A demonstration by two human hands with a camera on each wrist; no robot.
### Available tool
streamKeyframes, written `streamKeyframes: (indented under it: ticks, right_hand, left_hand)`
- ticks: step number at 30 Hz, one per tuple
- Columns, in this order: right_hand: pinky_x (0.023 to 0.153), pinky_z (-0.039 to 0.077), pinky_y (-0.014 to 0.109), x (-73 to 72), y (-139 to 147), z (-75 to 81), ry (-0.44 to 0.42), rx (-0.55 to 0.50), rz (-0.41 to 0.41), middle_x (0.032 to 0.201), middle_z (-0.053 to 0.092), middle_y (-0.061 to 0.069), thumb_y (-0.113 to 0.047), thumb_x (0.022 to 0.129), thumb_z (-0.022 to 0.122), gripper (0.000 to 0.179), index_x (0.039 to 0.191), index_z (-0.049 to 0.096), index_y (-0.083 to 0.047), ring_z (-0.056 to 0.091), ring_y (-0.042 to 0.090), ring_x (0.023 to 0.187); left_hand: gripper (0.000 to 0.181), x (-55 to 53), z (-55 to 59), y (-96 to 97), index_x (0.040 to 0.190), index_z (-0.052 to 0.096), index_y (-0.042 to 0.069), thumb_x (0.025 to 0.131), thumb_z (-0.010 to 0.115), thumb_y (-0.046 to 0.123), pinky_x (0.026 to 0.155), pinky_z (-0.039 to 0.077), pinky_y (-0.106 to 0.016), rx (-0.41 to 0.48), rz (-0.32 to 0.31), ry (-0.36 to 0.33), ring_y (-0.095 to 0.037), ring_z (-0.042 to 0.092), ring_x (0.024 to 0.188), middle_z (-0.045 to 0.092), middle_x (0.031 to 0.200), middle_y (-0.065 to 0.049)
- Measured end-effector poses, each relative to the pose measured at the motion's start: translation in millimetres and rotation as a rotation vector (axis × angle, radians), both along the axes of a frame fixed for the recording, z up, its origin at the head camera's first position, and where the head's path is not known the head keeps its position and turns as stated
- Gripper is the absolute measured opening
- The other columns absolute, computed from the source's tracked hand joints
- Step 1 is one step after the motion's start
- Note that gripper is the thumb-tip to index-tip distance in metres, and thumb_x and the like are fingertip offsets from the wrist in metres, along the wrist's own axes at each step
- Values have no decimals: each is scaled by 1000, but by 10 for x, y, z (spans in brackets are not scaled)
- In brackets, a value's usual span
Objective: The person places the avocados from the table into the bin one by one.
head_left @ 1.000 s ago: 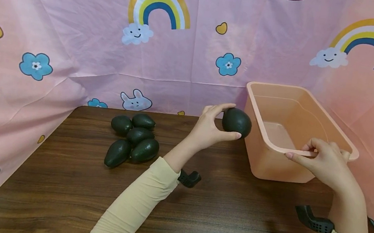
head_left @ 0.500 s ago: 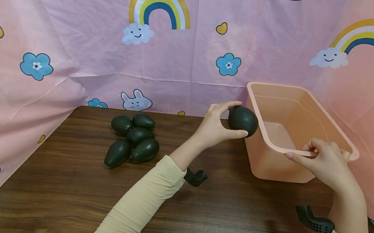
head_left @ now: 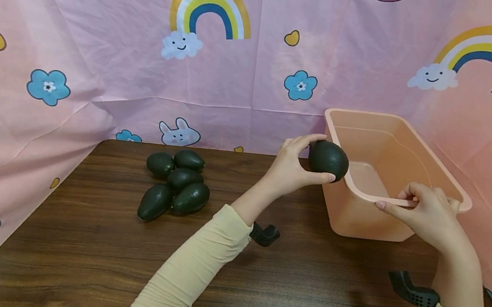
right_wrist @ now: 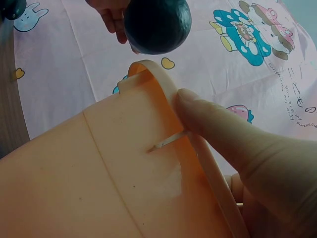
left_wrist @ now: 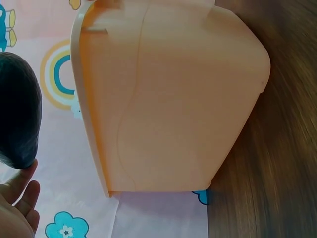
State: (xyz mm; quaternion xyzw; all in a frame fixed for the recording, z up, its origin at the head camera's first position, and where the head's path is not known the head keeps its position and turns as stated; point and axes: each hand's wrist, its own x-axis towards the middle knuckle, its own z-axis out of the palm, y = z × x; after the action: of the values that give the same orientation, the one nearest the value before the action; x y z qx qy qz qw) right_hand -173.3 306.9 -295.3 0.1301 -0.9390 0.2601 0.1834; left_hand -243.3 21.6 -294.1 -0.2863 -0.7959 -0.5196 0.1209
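Note:
Between thumb and fingers, my left hand (head_left: 292, 166) grips a dark green avocado (head_left: 328, 160), held up at the left rim of a peach plastic bin (head_left: 368, 218). In the left wrist view the avocado (left_wrist: 17, 111) shows at the left edge, with the bin's outer wall (left_wrist: 168, 109) beside it. My right hand (head_left: 430, 215) pinches the bin's near rim, thumb outside and fingers over the inner side. The right wrist view shows that thumb along the rim (right_wrist: 208, 168), with the held avocado (right_wrist: 157, 25) beyond it.
Several more avocados (head_left: 184, 179) lie clustered on the dark wooden table (head_left: 80, 246) at the left. A printed pink cloth (head_left: 256, 63) hangs behind the table and along its sides. The bin stands close to the cloth at the back right.
My left hand has carried the avocado to the right, from beside the bin to where it overlaps the left rim in the head view. The right hand and bin have stayed put.

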Motion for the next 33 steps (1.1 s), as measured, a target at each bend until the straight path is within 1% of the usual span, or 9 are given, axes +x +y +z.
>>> streamKeyframes:
  ticks: [7, 13, 18, 22, 29, 33]
  right_hand:
    - [73, 10, 59, 5, 2, 5, -3, -8, 0, 55, 49, -1, -28, 76, 83, 32, 73, 58, -7, 39, 21, 61]
    - [73, 9, 60, 8, -2, 8, -8, -15, 1, 55, 50, 0, -27, 76, 83, 32, 73, 58, -7, 40, 22, 62]
    - [73, 9, 62, 5, -5, 4, -31, -12, -3, 58, 50, 2, -28, 78, 81, 33, 75, 58, -5, 37, 27, 68]
    - [74, 7, 63, 5, -5, 4, -44, -12, -4, 59, 50, 3, -29, 79, 81, 33, 76, 58, -5, 35, 28, 71]
    - [75, 6, 65, 4, -2, 3, -37, -20, 5, 60, 50, 3, -27, 79, 81, 32, 76, 58, -4, 36, 27, 70]
    - [74, 8, 63, 7, 1, 1, -26, -14, 2, 58, 50, 3, -27, 78, 81, 32, 75, 58, -5, 37, 26, 68]
  left_hand:
    - [73, 0, 26, 61, 133, 54, 28, 69, 86, 37, 88, 39, -36, -19, -5, 9, -7, 33, 117, 53, 129, 13]
    - [74, -9, 35, 122, 134, 54, 26, 69, 86, 38, 87, 39, -34, -20, -11, 22, -6, 33, 116, 53, 128, 13]
    - [75, -11, 51, 168, 134, 53, 27, 68, 86, 39, 88, 39, -35, -22, -7, 2, -7, 31, 118, 52, 129, 13]
    - [76, -15, 71, 202, 135, 52, 27, 68, 86, 39, 88, 39, -35, -16, -11, -18, -6, 31, 119, 51, 129, 14]
    - [76, -41, 71, 275, 136, 52, 28, 69, 86, 40, 90, 38, -35, -25, -4, -18, -5, 30, 119, 50, 130, 14]
    - [76, -54, 63, 319, 136, 52, 28, 69, 86, 40, 92, 37, -37, -28, -7, -24, -6, 30, 120, 49, 131, 12]
